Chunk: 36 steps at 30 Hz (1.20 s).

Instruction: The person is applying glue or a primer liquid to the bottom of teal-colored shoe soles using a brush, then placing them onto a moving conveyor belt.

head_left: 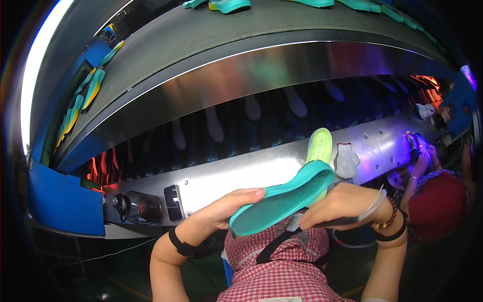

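Note:
A teal shoe sole (282, 199) is in my left hand (234, 204), gripped at its left end, with its hollow side facing me. Close to the sole's right side, my right hand (342, 206) is closed around a slim tool (347, 221) with a dark shaft and a pale, see-through end; its working tip is hidden, so I cannot tell its kind. Just behind the teal sole stands a yellow-green sole (320, 145), its lower part covered by the teal one. A white glove or cloth (346, 161) lies to the right of it.
Beyond the metal ledge (231, 176), pale soles lie in a dark channel (251, 108). Teal and yellow soles (93, 89) ride the upper belt (166, 48). A glass jug (143, 207) and black phone-like object (173, 203) sit left. A co-worker in a red cap (437, 206) works at right.

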Each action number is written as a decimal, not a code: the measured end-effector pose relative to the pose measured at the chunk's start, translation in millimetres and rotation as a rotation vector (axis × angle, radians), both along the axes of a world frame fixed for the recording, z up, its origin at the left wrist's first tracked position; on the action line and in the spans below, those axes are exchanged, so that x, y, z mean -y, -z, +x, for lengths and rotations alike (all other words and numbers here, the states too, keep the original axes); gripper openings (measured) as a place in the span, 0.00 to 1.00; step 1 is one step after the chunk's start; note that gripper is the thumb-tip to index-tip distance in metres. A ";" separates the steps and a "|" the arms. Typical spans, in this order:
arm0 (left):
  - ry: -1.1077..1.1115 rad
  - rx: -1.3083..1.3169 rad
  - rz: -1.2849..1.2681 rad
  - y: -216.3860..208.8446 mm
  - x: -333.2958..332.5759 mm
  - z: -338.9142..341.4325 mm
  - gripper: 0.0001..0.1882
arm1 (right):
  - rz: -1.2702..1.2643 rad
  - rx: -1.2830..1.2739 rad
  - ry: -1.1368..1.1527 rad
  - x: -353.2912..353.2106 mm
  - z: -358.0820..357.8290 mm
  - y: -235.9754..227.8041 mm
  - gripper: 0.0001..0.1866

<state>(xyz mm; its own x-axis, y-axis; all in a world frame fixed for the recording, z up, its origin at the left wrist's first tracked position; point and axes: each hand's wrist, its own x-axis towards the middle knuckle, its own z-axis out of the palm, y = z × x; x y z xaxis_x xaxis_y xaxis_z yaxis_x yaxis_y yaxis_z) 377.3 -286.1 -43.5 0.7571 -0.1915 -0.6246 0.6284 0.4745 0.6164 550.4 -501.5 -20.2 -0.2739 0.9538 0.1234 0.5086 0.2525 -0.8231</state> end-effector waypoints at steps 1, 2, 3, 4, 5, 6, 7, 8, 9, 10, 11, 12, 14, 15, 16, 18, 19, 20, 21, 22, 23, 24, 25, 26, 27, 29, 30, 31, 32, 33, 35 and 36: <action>-0.002 0.013 -0.046 -0.4 -1.4 -1.5 0.26 | 0.062 -0.096 0.023 2.0 1.5 -0.8 0.15; -0.007 0.033 -0.092 -0.7 -3.9 -2.9 0.26 | 0.051 -0.084 0.132 2.7 4.5 -0.9 0.16; -0.003 0.045 -0.058 -0.6 -5.9 -4.4 0.26 | 0.025 -0.062 0.087 3.9 6.2 -0.5 0.16; 0.001 0.062 -0.022 0.0 -7.3 -6.0 0.26 | 0.018 -0.060 0.083 6.7 7.5 -0.3 0.16; 0.011 0.078 0.010 0.7 -9.0 -7.2 0.26 | -0.021 -0.053 0.082 7.6 8.9 1.5 0.16; -0.013 0.075 0.012 1.7 -9.9 -8.3 0.26 | -0.068 0.033 0.058 11.5 10.6 2.1 0.15; -0.032 0.063 0.007 2.4 -10.8 -9.5 0.26 | -0.070 -0.020 0.095 13.2 11.6 4.4 0.15; -0.047 0.067 -0.013 2.8 -11.4 -10.9 0.26 | -0.062 -0.086 0.124 14.6 12.5 7.1 0.14; -0.037 0.065 0.028 2.9 -12.4 -12.4 0.27 | -0.016 -0.169 0.142 16.6 13.0 9.5 0.14; -0.030 0.087 0.052 2.6 -13.3 -14.4 0.27 | 0.023 -0.108 0.234 16.7 14.1 12.9 0.13; -0.021 0.133 0.057 2.2 -14.4 -16.6 0.27 | -0.005 -0.075 0.218 17.5 14.5 15.0 0.12; -0.031 0.107 0.100 1.3 -16.4 -18.2 0.28 | -0.009 -0.063 0.218 19.2 15.4 15.7 0.12; -0.045 0.131 0.131 0.2 -20.0 -20.0 0.28 | -0.024 -0.079 0.219 21.5 15.4 13.7 0.14; -0.083 0.113 0.088 0.4 -20.8 -19.8 0.29 | -0.063 -0.116 0.242 20.8 13.4 12.4 0.15; -0.117 0.118 0.023 1.7 -20.7 -18.8 0.29 | -0.104 -0.157 0.265 21.4 10.8 9.3 0.16; -0.189 0.130 -0.110 7.4 -16.8 -15.0 0.29 | -0.078 -0.323 0.299 18.4 2.7 5.3 0.20; -0.228 0.140 -0.177 12.0 -12.4 -13.0 0.29 | -0.126 -0.445 0.307 14.9 -4.2 5.9 0.19; -0.264 0.157 -0.240 17.2 -7.7 -10.1 0.29 | -0.137 -0.588 0.333 9.1 -15.0 9.6 0.18; -0.291 0.177 -0.299 22.4 -3.2 -7.6 0.28 | -0.166 -0.702 0.348 5.6 -25.9 13.7 0.17; -0.344 0.135 -0.413 25.9 -0.5 -7.3 0.28 | 0.075 -0.592 0.369 -3.4 -33.2 22.2 0.15; -0.354 0.147 -0.429 28.8 1.5 -7.4 0.28 | 0.286 -0.456 0.375 -13.0 -40.2 31.6 0.13; -0.358 0.168 -0.465 31.4 3.1 -7.4 0.28 | 0.335 -0.397 0.440 -12.6 -43.1 37.8 0.10; -0.367 0.219 -0.510 33.3 3.4 -7.5 0.28 | 0.378 -0.333 0.454 -12.6 -44.2 43.6 0.10; -0.375 0.188 -0.427 34.7 5.0 -8.6 0.28 | 0.417 -0.273 0.467 -12.6 -46.8 48.4 0.09; -0.379 0.147 -0.412 35.3 5.3 -8.9 0.27 | 0.490 -0.248 0.484 -10.6 -47.8 51.5 0.09; -0.365 0.140 -0.380 35.7 5.6 -9.4 0.27 | 0.496 -0.103 0.476 -7.9 -45.2 54.2 0.10; -0.367 0.141 -0.400 35.9 6.0 -9.6 0.27 | 0.489 -0.046 0.459 -6.1 -43.8 53.8 0.10; -0.367 0.144 -0.395 36.3 6.4 -9.4 0.27 | 0.469 0.005 0.435 -4.2 -42.5 52.9 0.10; -0.358 0.155 -0.398 36.6 6.9 -9.2 0.27 | 0.491 0.037 0.437 -3.4 -41.3 51.9 0.10; -0.369 0.146 -0.381 37.0 7.3 -9.1 0.27 | 0.502 0.066 0.432 -2.9 -40.7 50.8 0.09; -0.374 0.143 -0.358 37.8 8.1 -9.1 0.27 | 0.526 0.115 0.417 -3.0 -40.4 49.7 0.09; -0.374 0.143 -0.364 38.0 8.4 -9.2 0.27 | 0.539 0.137 0.408 -3.2 -40.5 49.6 0.09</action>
<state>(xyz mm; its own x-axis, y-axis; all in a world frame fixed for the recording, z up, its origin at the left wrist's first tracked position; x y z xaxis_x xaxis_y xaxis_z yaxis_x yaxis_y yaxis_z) 368.1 -294.5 -81.5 0.8875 -0.0770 -0.4543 0.2975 0.8486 0.4374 509.9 -498.3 -69.8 0.0471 0.7994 0.5990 0.7401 0.3748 -0.5584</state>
